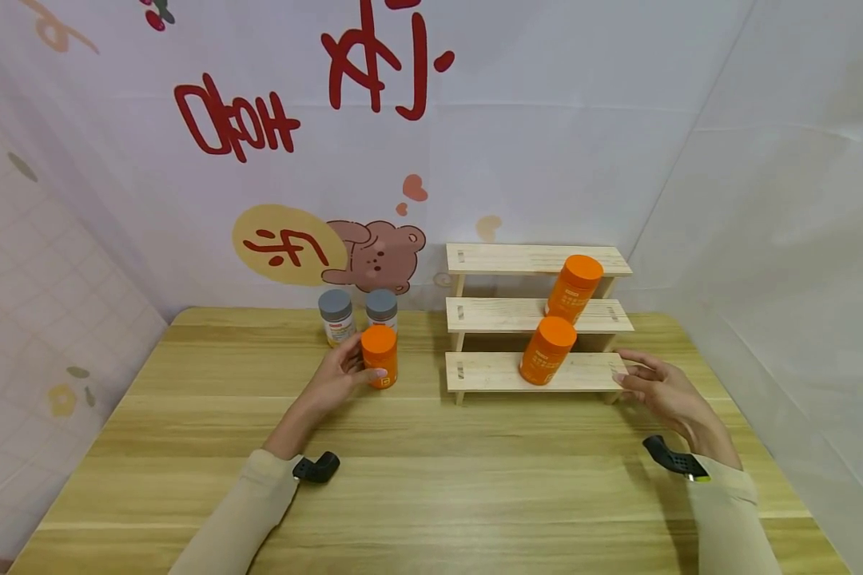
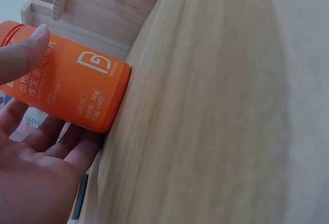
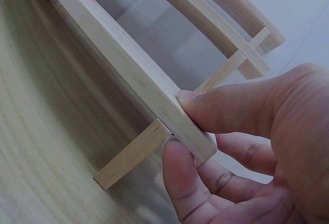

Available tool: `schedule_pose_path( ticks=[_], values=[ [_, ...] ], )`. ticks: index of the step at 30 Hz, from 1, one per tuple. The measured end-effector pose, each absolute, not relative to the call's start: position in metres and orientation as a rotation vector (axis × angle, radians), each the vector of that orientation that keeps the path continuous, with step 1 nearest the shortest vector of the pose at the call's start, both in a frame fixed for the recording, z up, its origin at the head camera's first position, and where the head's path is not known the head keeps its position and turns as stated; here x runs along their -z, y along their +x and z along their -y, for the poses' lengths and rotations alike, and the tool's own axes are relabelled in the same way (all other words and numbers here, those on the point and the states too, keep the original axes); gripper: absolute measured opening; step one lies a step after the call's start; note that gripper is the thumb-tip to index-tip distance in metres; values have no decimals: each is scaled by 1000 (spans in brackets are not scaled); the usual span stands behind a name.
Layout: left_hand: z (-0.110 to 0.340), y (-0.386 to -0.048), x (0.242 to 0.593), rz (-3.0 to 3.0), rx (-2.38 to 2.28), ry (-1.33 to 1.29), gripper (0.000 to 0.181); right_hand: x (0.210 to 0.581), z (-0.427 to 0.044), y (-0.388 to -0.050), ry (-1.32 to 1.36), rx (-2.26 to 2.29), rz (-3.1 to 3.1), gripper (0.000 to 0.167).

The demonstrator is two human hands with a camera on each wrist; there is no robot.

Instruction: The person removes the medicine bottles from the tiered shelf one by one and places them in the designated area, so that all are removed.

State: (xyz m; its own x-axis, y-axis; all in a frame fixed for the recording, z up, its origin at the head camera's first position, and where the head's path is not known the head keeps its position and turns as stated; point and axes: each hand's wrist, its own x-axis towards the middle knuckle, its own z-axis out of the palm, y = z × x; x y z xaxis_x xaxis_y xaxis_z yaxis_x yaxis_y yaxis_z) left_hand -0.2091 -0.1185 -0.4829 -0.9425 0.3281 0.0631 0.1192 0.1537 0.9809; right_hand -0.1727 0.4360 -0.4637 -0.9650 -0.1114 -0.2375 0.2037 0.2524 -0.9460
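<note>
Left hand (image 1: 336, 379): grasped an orange bottle (image 1: 379, 361) just left of frame centre, likely against tipping
Right hand (image 1: 665, 393): pinched the wooden rack (image 1: 489, 373) by its end, at frame right (steadying it, I guessed)

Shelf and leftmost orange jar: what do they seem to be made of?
Shelf: probably wood, apparently unvarnished, with pale grain streaks and little shine.
Leftmost orange jar: likely plastic, smooth and softly matte, judging by its even colour and rounded base edge.
</note>
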Motion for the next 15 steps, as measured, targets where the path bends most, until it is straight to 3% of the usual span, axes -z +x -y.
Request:
schedule_pose_path(
  ticks=[15],
  values=[
    [120, -208, 481, -2233, -1905, 421, 66, 460, -436, -172, 108, 1713, -2300, 77]
  ],
)
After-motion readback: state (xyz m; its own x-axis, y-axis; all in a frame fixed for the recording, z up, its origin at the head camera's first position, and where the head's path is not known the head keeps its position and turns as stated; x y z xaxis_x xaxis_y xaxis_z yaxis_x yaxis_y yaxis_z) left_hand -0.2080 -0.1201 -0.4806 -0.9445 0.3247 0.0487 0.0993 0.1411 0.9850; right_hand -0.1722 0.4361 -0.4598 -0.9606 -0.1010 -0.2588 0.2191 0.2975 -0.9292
